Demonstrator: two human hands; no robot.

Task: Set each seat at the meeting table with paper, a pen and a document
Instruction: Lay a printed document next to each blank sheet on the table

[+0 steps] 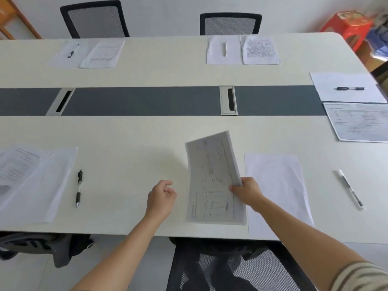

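My right hand [247, 191] pinches the right edge of a printed document [212, 179], whose near edge is low over the table and far end is lifted. A blank sheet [279, 185] lies just right of it, and a clear pen [350, 189] lies further right. My left hand [161, 196] hovers left of the document with fingers loosely curled, holding nothing. At the near left seat lie a document [16, 164] on blank paper [48, 183] and a black pen [78, 188].
The white table [136, 139] has a grey centre strip with two cable ports [228, 99]. Paper, pen and document sets lie at the two far seats [243, 49] and the right end [348, 89]. A black mesh chair [231, 267] stands below me. A red stool [348, 24] stands at back right.
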